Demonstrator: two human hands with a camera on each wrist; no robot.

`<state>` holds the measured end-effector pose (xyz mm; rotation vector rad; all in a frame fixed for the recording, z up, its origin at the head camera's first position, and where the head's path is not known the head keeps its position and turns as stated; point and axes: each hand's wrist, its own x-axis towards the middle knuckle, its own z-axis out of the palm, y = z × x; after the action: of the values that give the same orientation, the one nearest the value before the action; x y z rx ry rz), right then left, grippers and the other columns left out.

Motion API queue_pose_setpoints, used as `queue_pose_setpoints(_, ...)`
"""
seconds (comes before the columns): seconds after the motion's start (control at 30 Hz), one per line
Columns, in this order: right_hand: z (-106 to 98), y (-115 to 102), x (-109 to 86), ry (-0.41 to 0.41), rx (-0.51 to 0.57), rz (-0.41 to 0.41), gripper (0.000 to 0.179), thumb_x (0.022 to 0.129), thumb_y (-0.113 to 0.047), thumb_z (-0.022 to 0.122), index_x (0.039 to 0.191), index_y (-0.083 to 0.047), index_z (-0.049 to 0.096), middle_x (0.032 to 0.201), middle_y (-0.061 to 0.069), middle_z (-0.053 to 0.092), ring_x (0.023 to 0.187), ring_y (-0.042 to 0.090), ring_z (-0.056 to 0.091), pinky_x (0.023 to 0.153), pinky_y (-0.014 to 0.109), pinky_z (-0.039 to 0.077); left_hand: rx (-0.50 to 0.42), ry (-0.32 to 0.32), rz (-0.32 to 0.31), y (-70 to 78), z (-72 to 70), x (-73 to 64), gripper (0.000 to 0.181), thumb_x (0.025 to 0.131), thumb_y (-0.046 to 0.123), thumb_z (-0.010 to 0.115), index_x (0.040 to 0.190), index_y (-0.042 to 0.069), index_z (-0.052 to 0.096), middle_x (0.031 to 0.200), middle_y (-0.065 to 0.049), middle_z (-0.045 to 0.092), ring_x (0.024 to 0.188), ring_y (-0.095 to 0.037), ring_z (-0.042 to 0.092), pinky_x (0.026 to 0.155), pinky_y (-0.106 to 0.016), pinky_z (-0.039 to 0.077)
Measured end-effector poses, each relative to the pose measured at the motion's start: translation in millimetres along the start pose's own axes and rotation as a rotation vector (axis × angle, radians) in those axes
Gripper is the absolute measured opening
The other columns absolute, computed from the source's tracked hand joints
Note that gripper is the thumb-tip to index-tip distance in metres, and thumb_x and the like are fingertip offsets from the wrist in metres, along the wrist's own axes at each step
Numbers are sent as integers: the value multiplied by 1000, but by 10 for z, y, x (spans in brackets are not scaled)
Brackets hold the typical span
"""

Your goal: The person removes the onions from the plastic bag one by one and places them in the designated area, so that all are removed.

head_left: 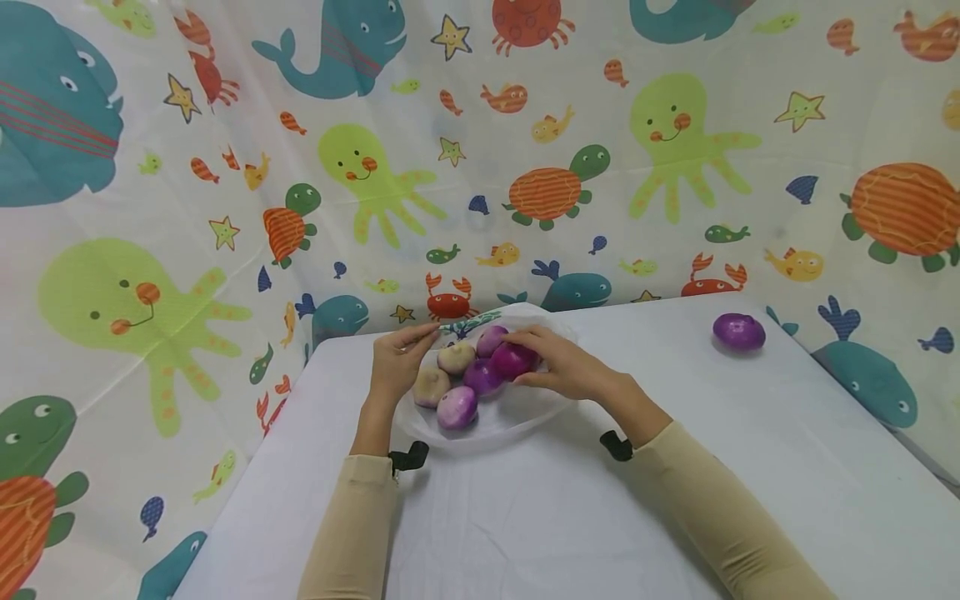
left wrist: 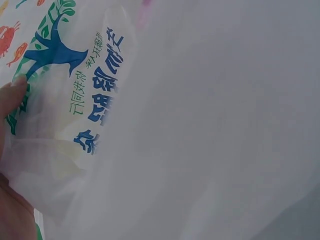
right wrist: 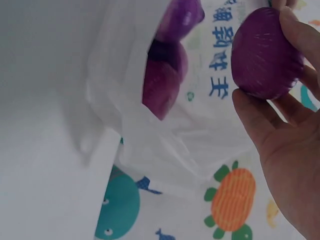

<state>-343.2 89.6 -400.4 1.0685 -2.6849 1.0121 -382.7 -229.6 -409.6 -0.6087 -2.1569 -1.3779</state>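
A thin white plastic bag with blue and green print lies with its mouth wide, several purple and pale onions inside. My left hand pinches its far-left edge between thumb and fingers; the thumb shows on the printed film in the left wrist view. Over the bag's right part, my right hand grips a dark purple onion, thumb on one side and fingers on the other. In the right wrist view this onion is apart from the purple ones seen through the bag's mouth.
One more purple onion sits alone toward the back right of the white-covered table. Behind and to the left hangs a curtain printed with sea animals. Each wrist wears a small black camera mount.
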Motion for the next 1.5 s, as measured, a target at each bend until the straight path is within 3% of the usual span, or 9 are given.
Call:
queue_pose_setpoints(0.2, -165, 18, -44, 74, 41, 10, 66, 92, -26, 82, 151, -25, 51, 150, 4, 50, 138, 26, 51, 110, 48, 53, 11, 7, 4, -8, -9, 6, 17, 96, 12, 75, 112, 10, 81, 113, -10, 80, 105, -23, 76, 92, -13, 55)
queue_pose_setpoints(0.53, -400, 129, -137, 169, 67, 5, 67, 89, -23, 84, 149, -19, 53, 146, 7, 52, 130, 28, 54, 100, 51, 58, 7, 4, 6, -7, -25, 6, 17, 97, 13, 75, 112, 12, 81, 112, -7, 80, 103, -10, 74, 92, -13, 55)
queue_pose_setpoints(0.7, -503, 188, -176, 212, 96, 37, 67, 89, -21, 85, 148, -20, 53, 148, 6, 50, 132, 28, 54, 105, 52, 55, 11, 7, 13, -15, -19, 15, 17, 97, 11, 75, 112, 11, 81, 112, -8, 80, 102, -10, 74, 92, -13, 55)
queue_pose_setpoints(1.0, -658, 286, -260, 287, 86, 61, 66, 88, -20, 85, 147, -16, 55, 149, 8, 53, 133, 29, 55, 111, 54, 50, 4, 2, 5, -18, -16, 2, 18, 97, 12, 75, 113, 11, 81, 113, -8, 80, 107, -25, 75, 94, -13, 54)
queue_pose_setpoints(1.33, -775, 465, -371, 357, 59, 107, 65, 90, -18, 84, 148, -16, 54, 147, 11, 54, 132, 33, 55, 111, 57, 50, -21, 4, 8, -21, -7, -3, 17, 97, 13, 75, 113, 11, 81, 112, -8, 80, 106, -25, 75, 93, -11, 54)
queue_pose_setpoints(1.5, -801, 549, -403, 364, 53, 141, 65, 91, -19, 83, 150, -17, 53, 150, 11, 53, 136, 33, 53, 112, 58, 48, -16, 1, 4, -25, -5, -6, 17, 97, 12, 75, 113, 11, 81, 113, -8, 80, 105, -18, 75, 93, -13, 55)
